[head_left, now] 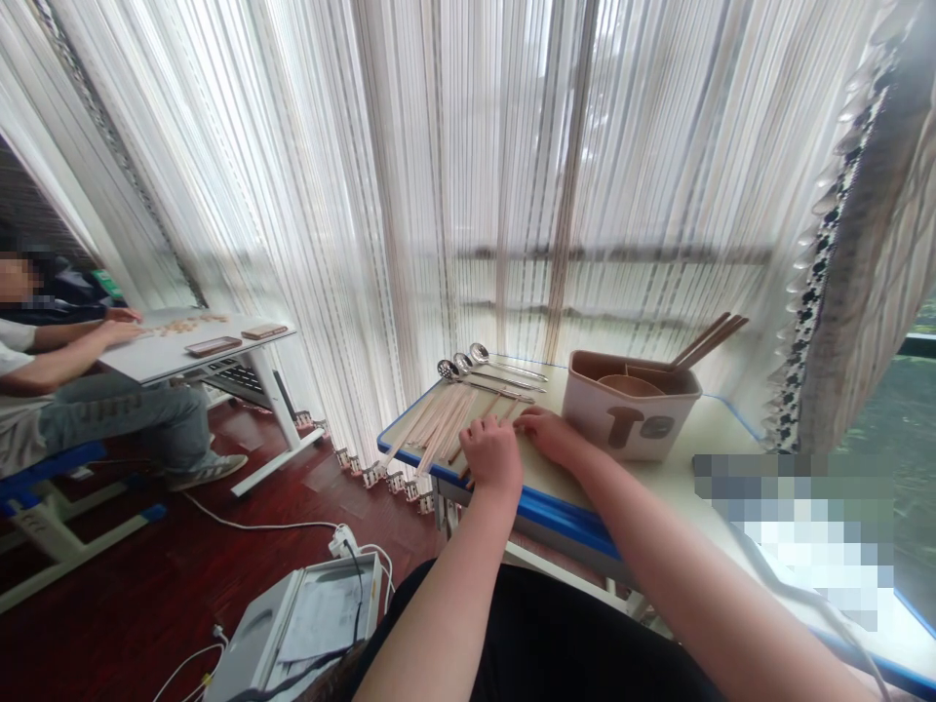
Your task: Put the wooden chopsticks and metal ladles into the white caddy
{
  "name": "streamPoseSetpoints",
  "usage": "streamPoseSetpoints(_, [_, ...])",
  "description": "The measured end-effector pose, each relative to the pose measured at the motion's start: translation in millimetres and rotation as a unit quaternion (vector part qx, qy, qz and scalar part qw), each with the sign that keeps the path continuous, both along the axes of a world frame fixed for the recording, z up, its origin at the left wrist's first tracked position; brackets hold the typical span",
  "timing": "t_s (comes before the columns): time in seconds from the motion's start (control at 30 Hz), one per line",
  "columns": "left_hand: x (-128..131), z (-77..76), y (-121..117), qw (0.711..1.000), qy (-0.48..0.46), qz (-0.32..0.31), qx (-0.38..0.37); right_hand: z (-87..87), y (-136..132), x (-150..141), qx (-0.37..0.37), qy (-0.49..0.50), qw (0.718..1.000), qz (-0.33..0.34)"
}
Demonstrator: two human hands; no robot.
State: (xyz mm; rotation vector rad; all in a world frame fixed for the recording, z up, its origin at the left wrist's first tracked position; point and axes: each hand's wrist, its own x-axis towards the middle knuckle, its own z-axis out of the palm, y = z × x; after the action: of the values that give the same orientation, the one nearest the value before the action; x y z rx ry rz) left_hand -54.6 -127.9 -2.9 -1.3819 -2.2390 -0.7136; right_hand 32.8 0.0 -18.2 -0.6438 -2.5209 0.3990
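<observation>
My left hand (pixel 493 453) is at the table's front edge, its fingers curled over thin brown chopsticks whose ends show above and below it. Close beside it, my right hand (pixel 554 437) has its fingers bent together low over the tabletop; whatever is at their tips is hidden. Several pale wooden chopsticks (pixel 441 417) lie in a loose bundle left of my left hand. Behind them rest three metal ladles, one a slotted ladle (pixel 447 370). Just past my right hand stands a utensil holder (pixel 643 424) with brown compartments, and brown chopsticks (pixel 706 341) lean out of its right side.
The table (pixel 680 478) has a blue edge and stands against sheer curtains (pixel 468 195). A blurred patch covers its right part. An open grey case (pixel 292 624) and cables lie on the floor. To the left, another person sits at a white table (pixel 165 346) with small pieces and trays.
</observation>
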Motion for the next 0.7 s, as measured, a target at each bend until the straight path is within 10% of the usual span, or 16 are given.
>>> streamPoseSetpoints(0.43, [-56,10.3,-56,0.981,-0.184,0.033,0.057,6.3,-3,3,0.039,-0.049,0.998,0.010])
streamPoseSetpoints(0.7, [-53,11.9,-67,0.859,-0.414,-0.137,0.267,8.7,-6,2,0.015,0.004,1.000,-0.017])
